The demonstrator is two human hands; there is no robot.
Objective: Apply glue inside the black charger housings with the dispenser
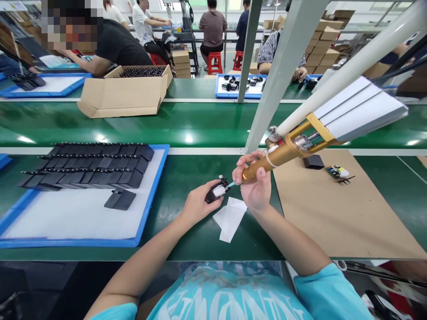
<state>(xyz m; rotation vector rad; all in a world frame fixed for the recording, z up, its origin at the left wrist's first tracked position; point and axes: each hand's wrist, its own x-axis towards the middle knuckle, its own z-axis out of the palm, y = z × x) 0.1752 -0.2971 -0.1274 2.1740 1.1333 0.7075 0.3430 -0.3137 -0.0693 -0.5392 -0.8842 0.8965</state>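
Note:
My left hand [200,201] grips a small black plastic housing [211,195] with a white part showing inside it. Around the front of a gold-coloured dispensing gun [276,162] curls my right hand [256,184], the thumb and fingers on its barrel. The gun's pale nozzle [231,184] points left and reaches the edge of the housing; whether it touches, I cannot tell. Below the hands, white paper pieces [230,218] lie on the green bench [187,169]. A blue-rimmed tray [142,222] on the left bears rows of black housings [96,164] and one loose black piece [120,199].
A cardboard sheet [320,209] on the right carries a black block [313,162] and a small circuit assembly [338,172]. A slanted metal post [283,66] rises behind the gun. Across the green conveyor stands an open carton [123,95]. Other people sit further back.

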